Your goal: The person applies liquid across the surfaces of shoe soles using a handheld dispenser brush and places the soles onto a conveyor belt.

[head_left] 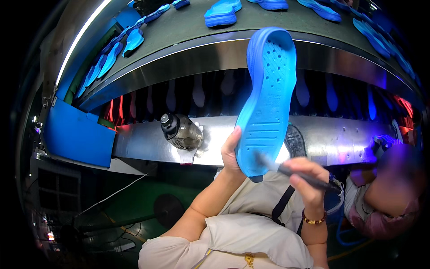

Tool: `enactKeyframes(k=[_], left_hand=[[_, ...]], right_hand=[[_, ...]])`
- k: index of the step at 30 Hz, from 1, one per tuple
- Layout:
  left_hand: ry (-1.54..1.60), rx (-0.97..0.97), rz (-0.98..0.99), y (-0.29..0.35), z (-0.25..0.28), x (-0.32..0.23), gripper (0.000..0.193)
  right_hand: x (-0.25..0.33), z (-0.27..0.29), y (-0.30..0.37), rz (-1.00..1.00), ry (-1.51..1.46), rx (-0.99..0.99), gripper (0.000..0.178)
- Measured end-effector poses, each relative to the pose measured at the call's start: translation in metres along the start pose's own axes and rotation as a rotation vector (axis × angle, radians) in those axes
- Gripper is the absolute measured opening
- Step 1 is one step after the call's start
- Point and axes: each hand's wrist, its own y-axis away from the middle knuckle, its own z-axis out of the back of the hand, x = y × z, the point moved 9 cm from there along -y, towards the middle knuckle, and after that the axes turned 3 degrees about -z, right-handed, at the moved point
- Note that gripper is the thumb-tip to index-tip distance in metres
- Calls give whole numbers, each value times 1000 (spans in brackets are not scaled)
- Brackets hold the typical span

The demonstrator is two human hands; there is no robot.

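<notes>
A bright blue shoe sole (pixel 268 101) stands tilted upright before me, its hollow inner side with holes and ridges facing me. My left hand (pixel 231 151) grips its lower left edge, the thumb on the rim. In my right hand (pixel 307 178) is a dark-handled brush (pixel 309 178); its blurred tip is against the lower part of the sole's inner face. Fingers wrap round the handle. A beaded bracelet is on my right wrist.
More blue soles (pixel 222 13) lie on the dark green conveyor belt (pixel 183 27) beyond a metal edge. A dark bottle (pixel 181 131) stands on the metal ledge (pixel 134 139), left of the sole. Another person (pixel 385 193) sits close on the right.
</notes>
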Motion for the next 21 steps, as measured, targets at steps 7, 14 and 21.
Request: enactKeyframes(k=[7, 14, 21], left_hand=[[-40, -14, -24, -12, 5, -9, 51], [14, 100, 40, -19, -7, -11, 51], [60, 51, 391, -20, -10, 12, 50]], right_hand=[[17, -9, -10, 160, 315, 135, 22], [38, -21, -25, 270, 450, 316, 19], [38, -56, 3, 292, 613, 605, 21]])
